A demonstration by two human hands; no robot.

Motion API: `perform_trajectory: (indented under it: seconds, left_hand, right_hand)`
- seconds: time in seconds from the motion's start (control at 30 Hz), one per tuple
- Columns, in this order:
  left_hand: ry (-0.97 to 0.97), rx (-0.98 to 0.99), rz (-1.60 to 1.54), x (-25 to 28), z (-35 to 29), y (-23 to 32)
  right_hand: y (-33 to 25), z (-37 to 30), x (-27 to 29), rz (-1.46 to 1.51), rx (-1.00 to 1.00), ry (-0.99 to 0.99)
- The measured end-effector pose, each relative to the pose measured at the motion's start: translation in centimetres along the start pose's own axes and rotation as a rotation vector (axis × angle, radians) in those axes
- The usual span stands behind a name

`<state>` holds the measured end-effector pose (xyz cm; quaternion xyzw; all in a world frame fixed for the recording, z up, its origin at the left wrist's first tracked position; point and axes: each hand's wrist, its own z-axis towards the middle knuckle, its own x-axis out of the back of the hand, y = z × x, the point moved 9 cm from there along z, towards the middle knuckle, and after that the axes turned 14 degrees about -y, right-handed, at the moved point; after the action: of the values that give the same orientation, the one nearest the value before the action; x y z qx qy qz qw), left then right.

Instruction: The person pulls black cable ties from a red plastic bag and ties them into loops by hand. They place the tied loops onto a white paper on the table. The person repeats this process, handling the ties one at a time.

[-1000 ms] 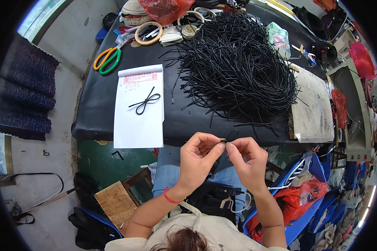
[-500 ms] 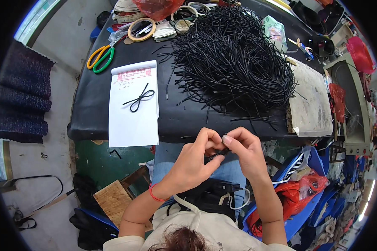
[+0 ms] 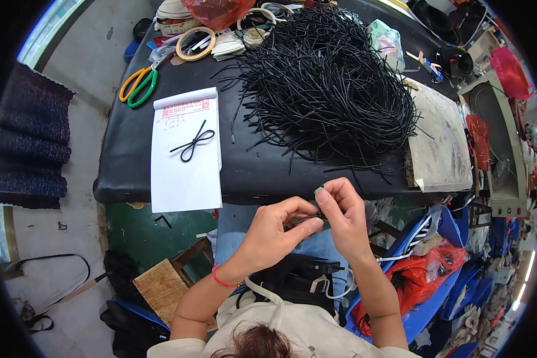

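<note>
Above my lap, just in front of the table edge, my left hand (image 3: 280, 230) is closed with thumb and forefinger pinching a black cord (image 3: 295, 222), most of it hidden by the fingers. My right hand (image 3: 346, 221) is close beside it, thumb bent against curled fingers; what its fingertips hold, if anything, is hidden. On the table, a black cord bow (image 3: 194, 143) with two loops and two tails lies on a white notepad (image 3: 185, 185). A big tangled heap of black cords (image 3: 334, 89) lies beyond my hands.
Scissors (image 3: 138, 86) with orange and green handles and a tape roll (image 3: 196, 45) lie at the far left of the table. A worn board (image 3: 438, 137) sits right of the heap. Low at my right is a blue bin (image 3: 420, 310) with a red plastic bag (image 3: 423, 274).
My hands have shifted slightly; the right thumb and fingertips have risen away from the left fingers, which have closed further over the cord. The table scene has slid slightly left in view.
</note>
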<state>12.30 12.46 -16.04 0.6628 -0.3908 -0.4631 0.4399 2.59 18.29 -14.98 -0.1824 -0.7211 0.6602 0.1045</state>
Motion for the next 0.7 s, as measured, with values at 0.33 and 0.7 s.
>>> perform_trajectory:
  seconds: [0.33,0.7]
  left_hand:
    - [0.019,-0.11,0.165,0.7,-0.7,1.4]
    - [-0.056,0.05,0.097,0.2,-0.5,0.3]
  right_hand:
    - [-0.3,-1.0,1.6,0.101,-0.021,-0.003]
    - [0.0,-1.6,0.3,-0.174,-0.021,-0.123]
